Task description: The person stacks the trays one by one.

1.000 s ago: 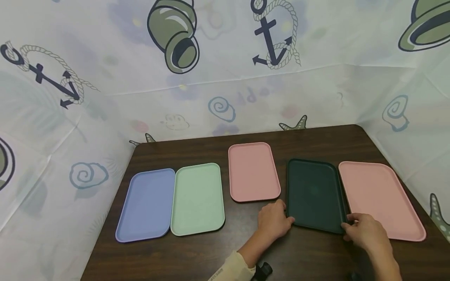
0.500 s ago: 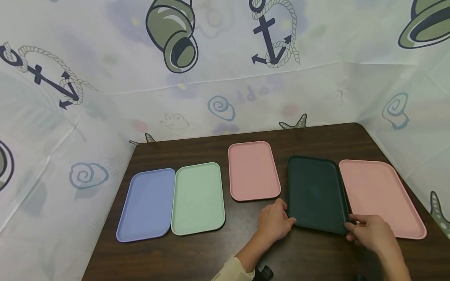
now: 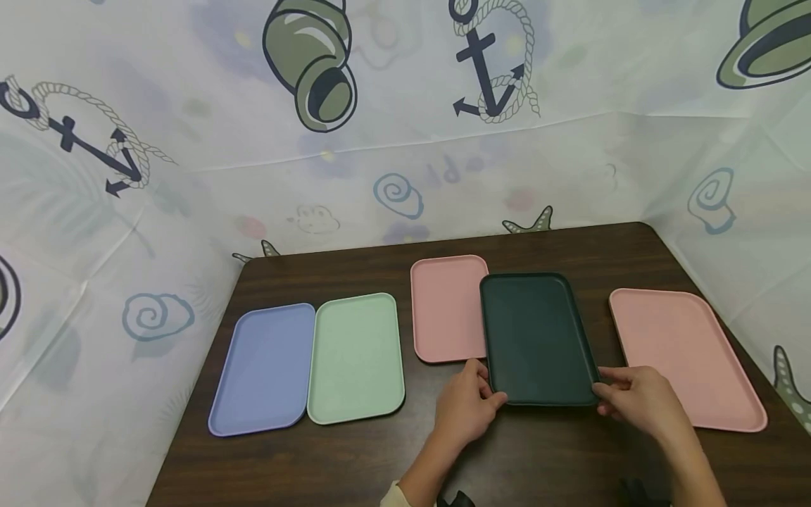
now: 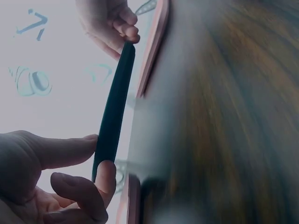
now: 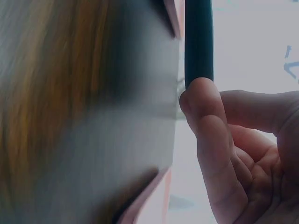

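A dark green tray point(image 3: 535, 338) is lifted off the brown table point(image 3: 355, 465), overlapping the right edge of a small pink tray point(image 3: 446, 310). My left hand point(image 3: 465, 408) pinches its near left corner, and my right hand point(image 3: 633, 398) pinches its near right corner. In the left wrist view the dark tray's edge point(image 4: 114, 107) shows between thumb and fingers point(image 4: 100, 179), with the other hand point(image 4: 110, 23) at its far end. In the right wrist view a fingertip point(image 5: 203, 107) presses the tray's edge point(image 5: 198, 42).
A blue tray point(image 3: 266, 370) and a light green tray point(image 3: 356, 358) lie side by side at the left. A larger pink tray point(image 3: 684, 355) lies at the right. Printed curtain walls point(image 3: 405, 105) enclose the table on three sides.
Both hands have lifted the dark green tray and carried it left, away from the large pink tray, so it now overlaps the small pink tray.
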`<state>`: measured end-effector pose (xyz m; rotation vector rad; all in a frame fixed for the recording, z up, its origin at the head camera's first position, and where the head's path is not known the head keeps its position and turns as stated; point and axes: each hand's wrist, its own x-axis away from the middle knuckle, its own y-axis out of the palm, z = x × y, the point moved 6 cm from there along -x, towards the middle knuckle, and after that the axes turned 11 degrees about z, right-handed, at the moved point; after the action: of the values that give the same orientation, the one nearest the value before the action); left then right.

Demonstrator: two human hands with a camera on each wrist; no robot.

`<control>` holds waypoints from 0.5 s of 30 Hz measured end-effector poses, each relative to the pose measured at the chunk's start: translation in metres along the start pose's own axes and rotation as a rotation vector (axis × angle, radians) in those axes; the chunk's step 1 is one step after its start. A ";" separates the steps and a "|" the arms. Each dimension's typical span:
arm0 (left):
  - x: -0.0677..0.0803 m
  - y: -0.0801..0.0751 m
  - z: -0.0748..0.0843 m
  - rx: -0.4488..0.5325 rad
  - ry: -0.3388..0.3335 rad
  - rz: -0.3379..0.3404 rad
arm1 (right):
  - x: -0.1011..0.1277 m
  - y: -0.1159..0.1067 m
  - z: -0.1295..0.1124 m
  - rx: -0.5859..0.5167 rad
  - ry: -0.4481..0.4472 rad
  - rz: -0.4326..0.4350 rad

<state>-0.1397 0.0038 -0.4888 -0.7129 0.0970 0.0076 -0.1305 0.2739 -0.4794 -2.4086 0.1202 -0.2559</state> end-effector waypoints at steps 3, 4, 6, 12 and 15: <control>0.004 -0.012 -0.010 0.021 -0.017 0.019 | -0.003 0.011 -0.011 -0.027 -0.033 -0.010; 0.006 -0.016 -0.013 0.025 -0.026 0.026 | -0.004 0.015 -0.015 -0.040 -0.038 -0.016; 0.008 -0.025 -0.019 0.037 -0.034 0.038 | -0.006 0.024 -0.021 -0.068 -0.060 -0.030; 0.010 -0.052 -0.034 0.022 -0.042 0.095 | -0.017 0.051 -0.040 -0.130 -0.121 -0.094; 0.006 -0.060 -0.044 -0.016 -0.054 0.113 | -0.023 0.062 -0.046 -0.159 -0.123 -0.117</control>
<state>-0.1347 -0.0708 -0.4830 -0.7223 0.0853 0.1356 -0.1642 0.2012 -0.4904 -2.5860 -0.0591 -0.1553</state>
